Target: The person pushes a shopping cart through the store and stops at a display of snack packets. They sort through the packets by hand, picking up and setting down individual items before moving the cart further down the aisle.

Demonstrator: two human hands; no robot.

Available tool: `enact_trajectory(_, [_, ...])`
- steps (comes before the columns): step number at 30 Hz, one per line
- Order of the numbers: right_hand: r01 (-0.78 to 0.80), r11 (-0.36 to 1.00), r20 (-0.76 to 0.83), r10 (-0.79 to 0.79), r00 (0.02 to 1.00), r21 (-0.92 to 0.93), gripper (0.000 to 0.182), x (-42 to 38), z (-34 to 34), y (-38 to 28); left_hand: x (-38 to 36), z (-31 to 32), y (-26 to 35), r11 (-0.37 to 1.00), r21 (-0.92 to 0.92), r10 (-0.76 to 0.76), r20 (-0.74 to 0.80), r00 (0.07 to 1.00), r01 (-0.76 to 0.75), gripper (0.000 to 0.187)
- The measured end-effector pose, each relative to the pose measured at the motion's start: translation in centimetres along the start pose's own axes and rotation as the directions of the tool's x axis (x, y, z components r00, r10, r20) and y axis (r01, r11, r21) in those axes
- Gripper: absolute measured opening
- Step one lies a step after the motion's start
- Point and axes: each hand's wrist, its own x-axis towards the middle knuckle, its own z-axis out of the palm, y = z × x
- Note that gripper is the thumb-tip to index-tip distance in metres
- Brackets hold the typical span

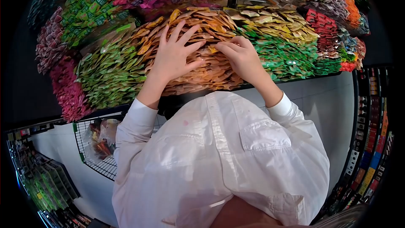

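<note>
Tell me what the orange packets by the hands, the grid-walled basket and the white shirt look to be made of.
Orange packets: probably thin plastic film, fairly glossy, judging by small highlights and crinkled edges.
Grid-walled basket: likely coated metal wire, though plastic is possible; thin dark bars cross in open mesh.
White shirt: woven cloth, perhaps cotton, matt, with soft folds and stitched seams.

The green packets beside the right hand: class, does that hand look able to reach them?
Probably yes: the right hand is beside the green packets, nothing visible between, though it seems busy at the orange packets.
</note>
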Motion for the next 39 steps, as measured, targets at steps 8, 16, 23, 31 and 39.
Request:
enact_trajectory(8, [0.020,0.986,-0.205,-0.054,0.977,-0.166,0.033,-0.6,1.8,-0.2,-0.6,-0.8,0.7,0.980,-0.200,0.005,0.005,1.000,-0.004,0.051])
enact_trajectory(16, [-0.070,0.958,-0.207,0.011,0.978,-0.279,0.032,-2.8,2.9,-1.7,-1.9,0.3,2.2,0.978,-0.197,-0.104,-0.149,0.983,0.074,0.049])
enact_trajectory(23, [-0.083,0.970,-0.065,0.070,0.995,-0.229,0.037,-2.3,3.0,-1.5,-1.7,1.0,3.1,0.975,-0.215,-0.084,-0.116,0.990,0.057,0.049])
enact_trajectory(31, [-0.253,0.661,-0.365,0.647,0.670,0.707,0.029,-3.8,1.6,-0.6,6.3,-2.0,2.0,0.974,-0.118,0.156,-0.277,0.948,-0.195,0.050])
enact_trajectory(39, [-0.346,0.703,-0.314,0.628,0.712,0.621,0.029,-3.8,0.2,0.6,12.1,0.7,0.1,0.980,-0.186,0.106,0.223,0.969,-0.064,0.043])
